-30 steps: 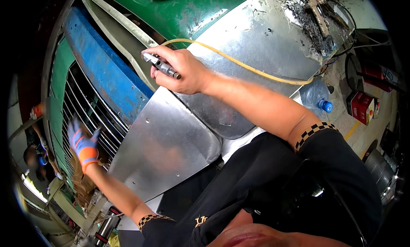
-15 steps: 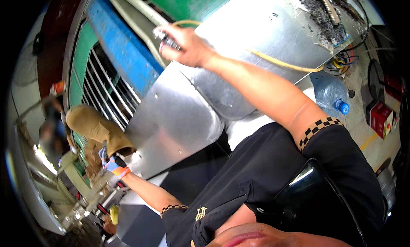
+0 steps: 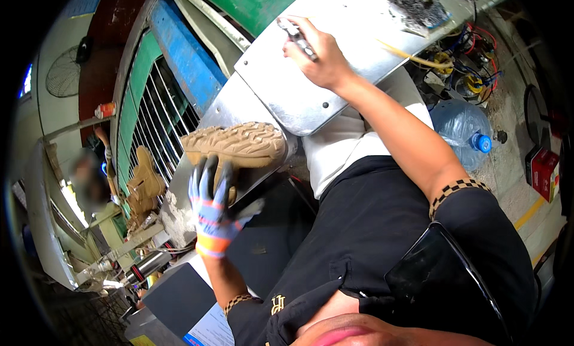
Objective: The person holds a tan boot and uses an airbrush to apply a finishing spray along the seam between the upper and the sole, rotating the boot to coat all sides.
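A tan boot [image 3: 236, 144], its treaded sole turned up, is at the left part of the metal table [image 3: 269, 71]. The gloved left hand [image 3: 216, 217] is just in front of it, fingers [image 3: 211, 174] spread and thumb apart; whether they touch the boot cannot be told. The bare right hand [image 3: 320, 56] has its fingers curled around a metal tool [image 3: 298, 40] above the table. Farther left are more tan boots [image 3: 143, 181] beside metal bars [image 3: 156, 107]; a clear bottle [image 3: 457, 128] lies at right.
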Motion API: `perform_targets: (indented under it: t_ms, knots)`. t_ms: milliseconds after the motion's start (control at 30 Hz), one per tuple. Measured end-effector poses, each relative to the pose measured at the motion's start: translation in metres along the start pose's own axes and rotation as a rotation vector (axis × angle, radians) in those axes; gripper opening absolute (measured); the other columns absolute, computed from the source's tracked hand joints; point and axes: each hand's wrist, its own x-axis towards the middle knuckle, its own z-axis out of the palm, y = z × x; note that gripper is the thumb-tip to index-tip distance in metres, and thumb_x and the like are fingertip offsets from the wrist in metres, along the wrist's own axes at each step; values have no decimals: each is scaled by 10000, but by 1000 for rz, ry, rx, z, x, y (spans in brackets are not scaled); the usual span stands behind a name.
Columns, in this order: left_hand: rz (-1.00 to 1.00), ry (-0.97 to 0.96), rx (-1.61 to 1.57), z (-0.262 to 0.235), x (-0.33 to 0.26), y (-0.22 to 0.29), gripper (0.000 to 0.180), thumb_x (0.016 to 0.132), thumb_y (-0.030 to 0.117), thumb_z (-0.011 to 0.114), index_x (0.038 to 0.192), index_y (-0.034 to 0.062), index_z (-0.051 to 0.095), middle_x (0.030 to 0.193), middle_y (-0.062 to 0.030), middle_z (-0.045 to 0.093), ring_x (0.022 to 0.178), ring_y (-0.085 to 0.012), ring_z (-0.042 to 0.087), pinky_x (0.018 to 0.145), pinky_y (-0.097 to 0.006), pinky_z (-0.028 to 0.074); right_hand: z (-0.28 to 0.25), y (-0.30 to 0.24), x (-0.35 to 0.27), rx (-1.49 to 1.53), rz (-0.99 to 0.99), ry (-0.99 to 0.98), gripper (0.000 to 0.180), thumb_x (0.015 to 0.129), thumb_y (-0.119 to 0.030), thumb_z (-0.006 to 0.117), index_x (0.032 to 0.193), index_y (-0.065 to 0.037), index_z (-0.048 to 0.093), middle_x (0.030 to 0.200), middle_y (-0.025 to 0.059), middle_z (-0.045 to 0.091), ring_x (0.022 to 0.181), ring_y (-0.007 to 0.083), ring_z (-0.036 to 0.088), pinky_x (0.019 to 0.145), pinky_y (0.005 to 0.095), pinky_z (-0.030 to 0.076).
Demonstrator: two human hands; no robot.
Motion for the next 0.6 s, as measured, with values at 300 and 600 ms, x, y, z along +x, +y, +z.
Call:
perform_targets:
  t_ms: [300, 600]
  knots:
    - [203, 54, 1, 42, 48, -31, 791, 563, 294, 884, 1245, 54, 562, 1160, -134, 638, 1061, -338, 610, 957, -414, 473, -158, -18, -30, -505, -102, 262, 395, 903, -163, 562, 1290, -82, 557, 724, 98, 656, 628, 207, 648, 592, 318, 490]
    - [117, 1055, -926, -29, 61, -33, 660, 876, 555, 578, 1177, -31, 547, 1073, -152, 621, 964, -319, 624, 880, -421, 521, -103, -58, -48, 5, -7, -195, 396, 868, -79, 570, 1249, 27, 558, 804, 68, 645, 695, 123, 650, 656, 265, 512]
